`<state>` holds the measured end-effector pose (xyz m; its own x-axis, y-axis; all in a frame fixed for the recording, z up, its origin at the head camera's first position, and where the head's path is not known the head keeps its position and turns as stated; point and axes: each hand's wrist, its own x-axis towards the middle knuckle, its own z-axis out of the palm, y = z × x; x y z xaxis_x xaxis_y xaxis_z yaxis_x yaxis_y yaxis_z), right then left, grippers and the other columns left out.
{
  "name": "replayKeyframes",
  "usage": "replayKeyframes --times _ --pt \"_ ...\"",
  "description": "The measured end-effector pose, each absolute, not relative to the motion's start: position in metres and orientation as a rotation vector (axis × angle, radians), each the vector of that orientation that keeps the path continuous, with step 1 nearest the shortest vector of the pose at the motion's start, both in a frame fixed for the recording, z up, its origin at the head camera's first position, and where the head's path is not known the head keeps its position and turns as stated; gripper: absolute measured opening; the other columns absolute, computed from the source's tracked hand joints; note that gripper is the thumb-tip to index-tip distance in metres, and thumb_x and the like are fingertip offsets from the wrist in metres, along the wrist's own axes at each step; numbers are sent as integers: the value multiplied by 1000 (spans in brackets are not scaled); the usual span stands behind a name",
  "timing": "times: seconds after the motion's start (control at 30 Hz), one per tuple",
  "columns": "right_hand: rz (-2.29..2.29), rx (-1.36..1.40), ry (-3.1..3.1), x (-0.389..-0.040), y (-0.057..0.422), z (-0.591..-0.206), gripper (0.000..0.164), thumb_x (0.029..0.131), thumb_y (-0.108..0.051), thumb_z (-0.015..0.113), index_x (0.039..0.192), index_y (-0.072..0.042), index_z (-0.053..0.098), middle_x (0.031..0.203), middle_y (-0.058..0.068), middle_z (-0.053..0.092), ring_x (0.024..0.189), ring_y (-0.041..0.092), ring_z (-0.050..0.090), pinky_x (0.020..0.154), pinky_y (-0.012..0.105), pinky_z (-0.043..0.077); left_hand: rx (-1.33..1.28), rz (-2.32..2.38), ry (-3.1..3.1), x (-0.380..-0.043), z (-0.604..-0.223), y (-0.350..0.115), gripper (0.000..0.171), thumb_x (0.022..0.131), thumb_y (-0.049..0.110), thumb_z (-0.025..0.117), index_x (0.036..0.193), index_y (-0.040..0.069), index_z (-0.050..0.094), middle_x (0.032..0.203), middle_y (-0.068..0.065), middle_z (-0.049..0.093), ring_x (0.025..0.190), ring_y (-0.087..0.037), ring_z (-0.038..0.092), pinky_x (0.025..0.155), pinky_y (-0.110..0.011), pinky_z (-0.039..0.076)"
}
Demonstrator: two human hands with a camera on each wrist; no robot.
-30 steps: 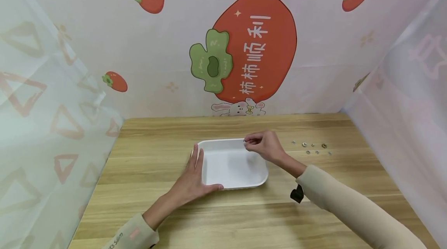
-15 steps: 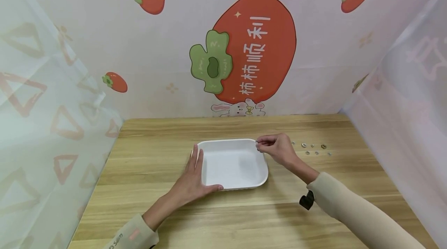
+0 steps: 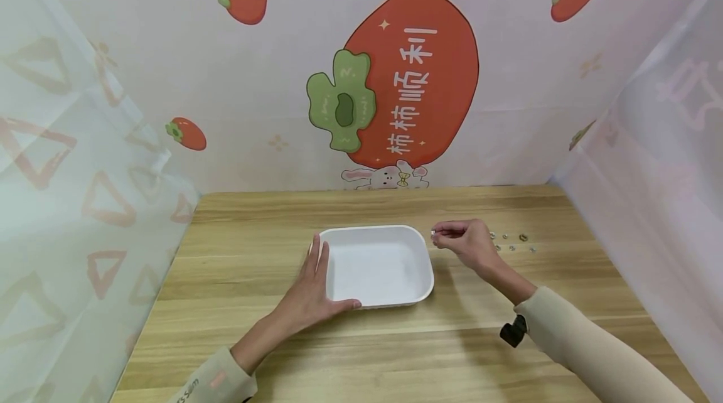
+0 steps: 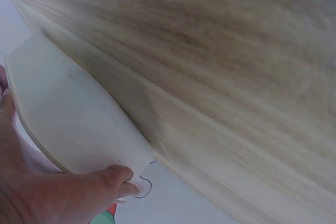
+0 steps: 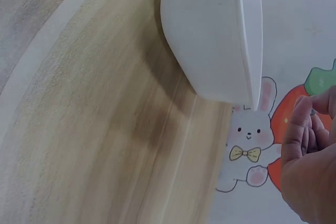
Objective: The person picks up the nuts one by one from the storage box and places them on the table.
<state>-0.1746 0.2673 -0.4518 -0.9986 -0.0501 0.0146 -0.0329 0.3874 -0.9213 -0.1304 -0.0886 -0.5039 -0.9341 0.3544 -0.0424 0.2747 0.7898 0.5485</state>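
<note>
A white rectangular tray (image 3: 375, 268) stands on the wooden table. My left hand (image 3: 307, 293) rests against its left end, fingers spread fairly straight along the side and the thumb at the front rim. In the left wrist view that hand (image 4: 63, 187) lies against the tray's outer wall (image 4: 79, 108). Just right of the tray's far right corner, my right hand (image 3: 465, 243) pinches a small silvery nut (image 3: 433, 233) between thumb and fingertips. The right wrist view shows only a sliver of the nut (image 5: 313, 112). Several loose metal nuts (image 3: 523, 237) lie beyond the right hand.
The wooden tabletop (image 3: 395, 353) ends at a patterned cloth backdrop (image 3: 265, 164) behind, with pale curtains at both sides. A black device (image 3: 513, 331) sits at the right wrist.
My right hand has moved right, from over the tray's far right corner to outside its rim, still pinching the nut. It now covers the leftmost loose nut. My left hand stays put.
</note>
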Motion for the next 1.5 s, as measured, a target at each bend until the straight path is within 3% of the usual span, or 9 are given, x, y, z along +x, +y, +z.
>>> replayKeyframes --times 0.27,0.7,0.97,1.2,1.5 --pt "-1785 -66 2591 -173 286 -454 25 93 2 76 113 17 73 99 24 79 80 7 76 75 26 64 507 815 2841 -131 -502 -88 141 78 74 81 167 -4 5 177 -20 -11 162 -44 4 120 -60 37" --pt "-1782 31 2601 -169 316 -458 32 97 -7 77 119 16 71 105 25 78 82 6 76 80 26 64 493 824 2842 -132 -502 -89 141 77 74 81 168 -4 6 177 -21 -10 162 -44 6 119 -60 39" --pt "-1773 83 2596 -167 331 -462 38 99 -15 77 123 14 70 105 17 80 86 7 77 81 24 63 490 822 2844 -131 -503 -88 141 77 74 82 167 -4 6 177 -21 -10 162 -43 5 120 -60 38" --pt "-1825 75 2572 -164 346 -466 38 100 -13 76 121 17 69 95 -4 80 86 5 76 84 28 64 517 832 2853 -129 -503 -89 140 78 71 83 167 -5 6 177 -22 -8 162 -45 5 120 -60 38" --pt "-1818 160 2610 -163 364 -474 39 98 -8 76 123 20 67 96 5 81 84 8 77 81 29 64 515 825 2853 -129 -503 -89 140 78 72 82 167 -5 6 177 -22 -9 162 -45 5 121 -61 36"
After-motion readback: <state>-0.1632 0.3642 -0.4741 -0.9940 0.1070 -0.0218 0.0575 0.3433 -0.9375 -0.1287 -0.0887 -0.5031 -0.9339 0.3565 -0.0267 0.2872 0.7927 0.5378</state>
